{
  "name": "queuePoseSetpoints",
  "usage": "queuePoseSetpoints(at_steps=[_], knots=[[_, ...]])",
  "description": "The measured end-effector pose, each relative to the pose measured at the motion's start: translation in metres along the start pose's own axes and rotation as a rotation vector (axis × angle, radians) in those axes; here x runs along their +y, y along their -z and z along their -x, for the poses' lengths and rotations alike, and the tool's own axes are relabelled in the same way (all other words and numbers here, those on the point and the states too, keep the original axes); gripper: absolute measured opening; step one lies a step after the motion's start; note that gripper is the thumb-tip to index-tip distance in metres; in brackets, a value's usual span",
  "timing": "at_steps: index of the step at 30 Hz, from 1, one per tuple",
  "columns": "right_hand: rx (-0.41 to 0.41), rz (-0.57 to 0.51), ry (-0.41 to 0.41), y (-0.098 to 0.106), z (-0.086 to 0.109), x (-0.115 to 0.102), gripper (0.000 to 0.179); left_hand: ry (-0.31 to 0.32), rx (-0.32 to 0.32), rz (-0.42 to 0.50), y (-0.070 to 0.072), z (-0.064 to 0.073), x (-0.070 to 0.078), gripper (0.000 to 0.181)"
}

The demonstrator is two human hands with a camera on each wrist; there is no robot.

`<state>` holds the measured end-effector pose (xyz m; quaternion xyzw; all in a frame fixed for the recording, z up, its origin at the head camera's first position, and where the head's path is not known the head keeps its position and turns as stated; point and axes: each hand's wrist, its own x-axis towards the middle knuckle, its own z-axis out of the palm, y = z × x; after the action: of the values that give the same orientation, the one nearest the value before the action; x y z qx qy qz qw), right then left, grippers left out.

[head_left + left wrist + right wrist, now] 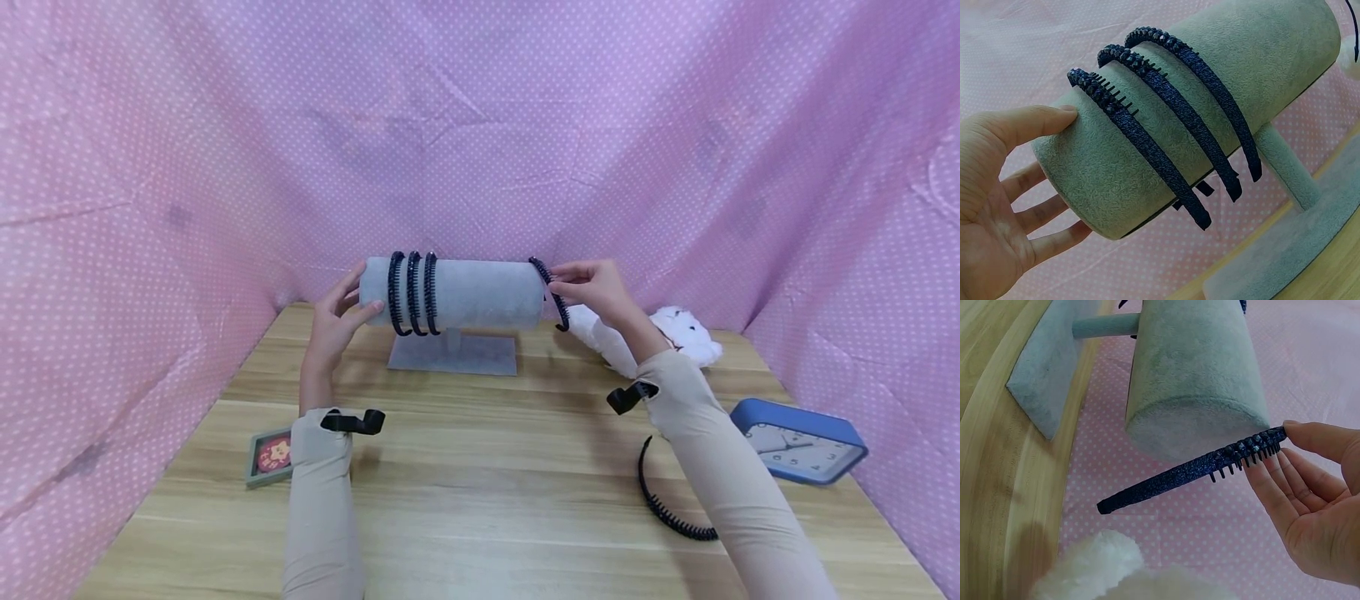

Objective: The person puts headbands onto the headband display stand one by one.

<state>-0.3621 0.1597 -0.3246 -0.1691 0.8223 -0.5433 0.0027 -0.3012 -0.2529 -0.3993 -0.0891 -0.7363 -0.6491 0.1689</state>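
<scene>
A grey plush headband stand (487, 293), a horizontal roll on a post and flat base, stands at the back of the table. Three dark beaded headbands (431, 296) with comb teeth hang side by side over its left part. My left hand (332, 323) holds the roll's left end; the left wrist view shows the thumb (1054, 119) on its surface and the fingers around the far side. With thumb and fingers, my right hand (600, 290) pinches a similar headband (1175, 481) by its beaded part, just off the roll's right end.
A white plush toy (686, 335) lies behind my right wrist. Nearer are a blue clock (806, 442) and another dark headband (671, 518), partly behind my right sleeve. A small framed picture (272, 457) lies by my left forearm. Pink dotted cloth (480, 125) surrounds the table.
</scene>
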Motion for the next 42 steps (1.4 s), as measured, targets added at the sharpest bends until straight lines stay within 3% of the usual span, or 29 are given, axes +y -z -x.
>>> queuePoseSetpoints(at_steps=[12, 22, 30, 36, 42], knots=[[-0.015, 0.014, 0.011, -0.009, -0.005, -0.005, 0.034, -0.022, 0.021, 0.005, 0.001, -0.004, -0.010, 0.067], [-0.063, 0.073, 0.082, -0.008, -0.003, -0.005, 0.036, 0.001, 0.000, 0.013, -0.003, 0.007, 0.016, 0.065], [-0.163, 0.155, 0.144, 0.000, -0.001, -0.004, 0.052, 0.001, -0.007, 0.003, -0.003, 0.010, 0.020, 0.065], [-0.235, 0.253, 0.198, 0.005, -0.001, -0.005, 0.065, -0.003, -0.008, 0.005, -0.003, 0.007, 0.017, 0.065], [-0.302, 0.336, 0.241, 0.003, -0.004, -0.006, 0.071, -0.019, 0.008, 0.003, 0.001, -0.002, -0.006, 0.065]])
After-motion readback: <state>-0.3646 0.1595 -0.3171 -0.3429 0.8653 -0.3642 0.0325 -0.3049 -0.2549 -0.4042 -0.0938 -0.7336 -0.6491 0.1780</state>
